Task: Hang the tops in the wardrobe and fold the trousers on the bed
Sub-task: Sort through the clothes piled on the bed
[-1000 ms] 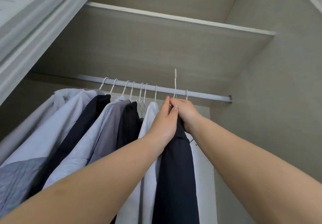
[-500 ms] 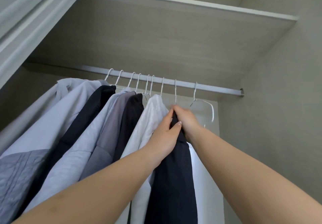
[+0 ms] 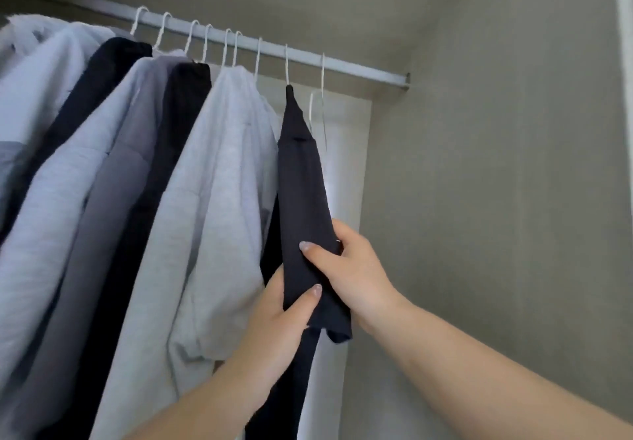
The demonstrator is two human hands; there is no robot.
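dark top (image 3: pixel 301 179) hangs on rail (image 3: pixel 359 69), at right end of row, beside pale grey top (image 3: pixel 219 179). step looks like smoothing sleeve: best to draw fabric down evenly, no tugging hook off rail. left hand (image 3: pixel 277 313) pinches sleeve low, thumb across front. right hand (image 3: pixel 349 265) clasps it just above, thumb on front. forearms reach up from below.

**Cloth, wire and matt board**

The dark navy top (image 3: pixel 301 193), right of centre, is smooth, matt knit cloth. Beside it the pale grey top (image 3: pixel 219 206) looks soft and faintly fleecy. Thin white hangers (image 3: pixel 317 107) at the upper middle have a glossy coated finish. The white round rail (image 3: pixel 359 69) shows a satin sheen. The beige wardrobe wall (image 3: pixel 496 200), at right, is matt with fine grain.
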